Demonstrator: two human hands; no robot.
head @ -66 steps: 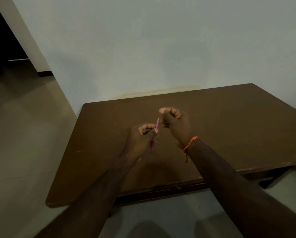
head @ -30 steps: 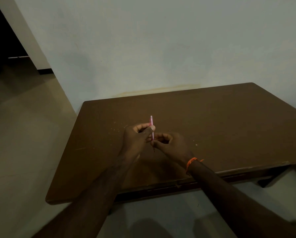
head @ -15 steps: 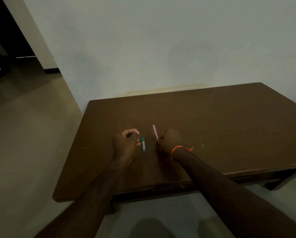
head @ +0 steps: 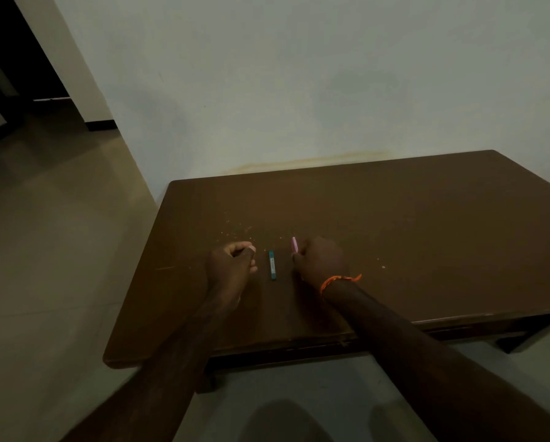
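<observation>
A thin pink stick [head: 294, 244] pokes out above my right hand [head: 319, 261], which grips its lower part with curled fingers and rests on the brown table [head: 426, 231]. A short teal stick [head: 272, 265] lies flat on the table between my hands, touching neither. My left hand [head: 230, 266] rests on the table to the left of it, curled into a loose fist with nothing visible in it. An orange thread band [head: 337, 281] circles my right wrist.
Small pale crumbs [head: 235, 229] dot the table beyond my left hand. The table's back edge meets a white wall [head: 299, 90]. Tiled floor [head: 44, 250] lies to the left, and the table's front edge [head: 267, 349] is near me.
Earlier both hands held the pink stick above the table. It passed from my left hand to my right, both hands came down onto the table, and the teal stick now lies between them.
</observation>
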